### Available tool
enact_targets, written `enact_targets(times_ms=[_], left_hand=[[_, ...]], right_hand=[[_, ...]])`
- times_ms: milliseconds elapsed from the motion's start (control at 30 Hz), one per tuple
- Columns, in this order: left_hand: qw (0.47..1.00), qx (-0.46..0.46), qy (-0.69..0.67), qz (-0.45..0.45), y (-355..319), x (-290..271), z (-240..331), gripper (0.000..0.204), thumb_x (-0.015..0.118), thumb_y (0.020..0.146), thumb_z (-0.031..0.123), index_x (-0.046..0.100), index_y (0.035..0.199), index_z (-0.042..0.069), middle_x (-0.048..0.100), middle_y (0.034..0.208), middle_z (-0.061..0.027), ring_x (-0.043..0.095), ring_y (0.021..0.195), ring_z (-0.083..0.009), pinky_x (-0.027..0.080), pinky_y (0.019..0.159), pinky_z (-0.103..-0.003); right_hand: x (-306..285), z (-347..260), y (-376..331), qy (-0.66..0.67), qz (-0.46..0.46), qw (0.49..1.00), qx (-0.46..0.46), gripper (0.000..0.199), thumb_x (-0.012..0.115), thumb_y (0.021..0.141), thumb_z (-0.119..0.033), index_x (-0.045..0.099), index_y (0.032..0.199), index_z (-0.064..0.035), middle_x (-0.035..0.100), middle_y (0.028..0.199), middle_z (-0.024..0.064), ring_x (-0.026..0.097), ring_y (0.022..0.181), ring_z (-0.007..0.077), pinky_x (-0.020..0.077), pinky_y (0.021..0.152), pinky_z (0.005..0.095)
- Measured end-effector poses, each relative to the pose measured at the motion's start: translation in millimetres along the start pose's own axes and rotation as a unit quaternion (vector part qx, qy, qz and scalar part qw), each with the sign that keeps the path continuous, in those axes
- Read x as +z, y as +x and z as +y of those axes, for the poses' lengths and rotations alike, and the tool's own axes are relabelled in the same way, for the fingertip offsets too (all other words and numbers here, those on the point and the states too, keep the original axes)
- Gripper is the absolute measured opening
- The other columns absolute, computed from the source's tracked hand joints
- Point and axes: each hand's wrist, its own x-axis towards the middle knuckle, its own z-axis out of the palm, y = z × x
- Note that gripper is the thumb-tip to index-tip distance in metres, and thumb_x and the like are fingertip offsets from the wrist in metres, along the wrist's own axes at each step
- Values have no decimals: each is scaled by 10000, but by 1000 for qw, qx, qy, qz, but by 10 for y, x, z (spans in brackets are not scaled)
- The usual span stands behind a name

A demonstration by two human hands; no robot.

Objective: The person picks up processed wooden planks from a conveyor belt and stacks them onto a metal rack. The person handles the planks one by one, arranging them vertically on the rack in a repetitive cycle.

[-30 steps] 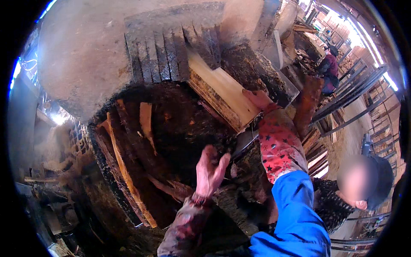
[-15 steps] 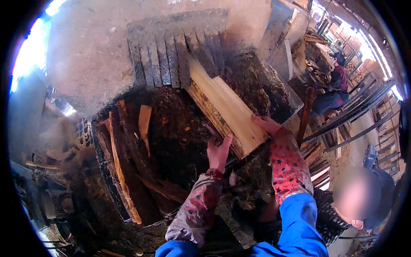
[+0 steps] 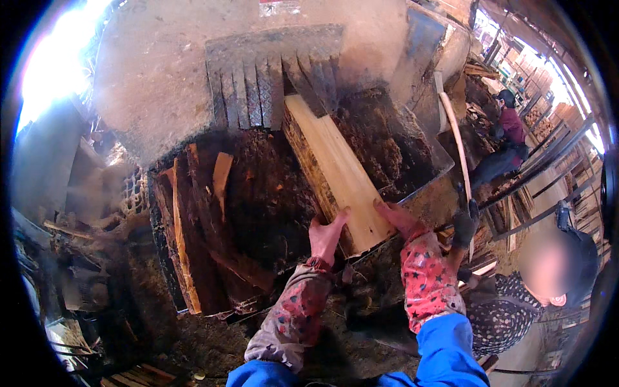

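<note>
Dark table, flaps partly hiding plank's far end, both hands' fingers clamped on near end

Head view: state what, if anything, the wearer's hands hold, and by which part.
A pale plank, by its near end: left hand at its left side, right hand at its right.

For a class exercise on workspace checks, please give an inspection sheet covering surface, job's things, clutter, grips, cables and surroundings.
Surface: dark, rough bed.
Job's things: pale timber, far end at hanging strips.
Clutter: wood slats along the left.
Grips: left grip at the timber's near left edge; right grip at its right edge; firmness unclear.
Cables: nothing seen.
Surroundings: a person holding a pale pole, right; another person farther back.
</note>
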Motion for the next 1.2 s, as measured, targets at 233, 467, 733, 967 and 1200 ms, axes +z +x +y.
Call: enact_targets(times_ms=[233, 467, 733, 967, 1200], left_hand=[[999, -50, 8, -19, -241, -406, 377, 661, 778, 725, 337, 532, 1158, -97, 644, 1071, -149, 628, 915, -190, 501, 804, -301], [983, -18, 178, -50, -630, -887, 360, 643, 764, 705, 366, 576, 1141, -67, 660, 1023, -132, 621, 923, -180, 494, 834, -312], [990, -56, 59, -119, -1509, -1089, -195, 720, 768, 770, 228, 403, 1330, -39, 553, 1232, -99, 526, 1120, -186, 398, 997, -332], [920, -276, -252, -119, -934, -820, -389, 768, 321, 918, 667, 411, 1382, 62, 548, 1284, -110, 551, 1118, -270, 456, 944, -411], [917, -249, -249, -189, -850, -838, -336, 659, 358, 935, 592, 454, 1346, 86, 548, 1284, -95, 544, 1130, -269, 455, 953, -420]], right_hand=[[584, -180, -677, 40, 29, 998, -36, 631, 613, 900, -425, 447, 1328, 8, 560, 1238, 68, 520, 1105, 147, 420, 946, 289], [1084, 816, -962, 86, 44, 994, -57, 614, 607, 898, -424, 436, 1337, -30, 575, 1210, 95, 531, 1090, 183, 432, 942, 332], [861, 1417, -946, 115, 1, 992, -57, 524, 615, 925, -259, 441, 1344, 3, 560, 1229, 67, 510, 1105, 131, 434, 945, 274], [1506, -1771, -1, -207, 192, 796, -535, 295, 542, 849, -188, 599, 1125, -103, 645, 989, 88, 606, 766, 245, 477, 682, 396], [2561, -2139, 247, -329, 92, 802, -490, 183, 501, 851, -196, 663, 875, -116, 696, 909, 82, 668, 792, 314, 527, 668, 435]])
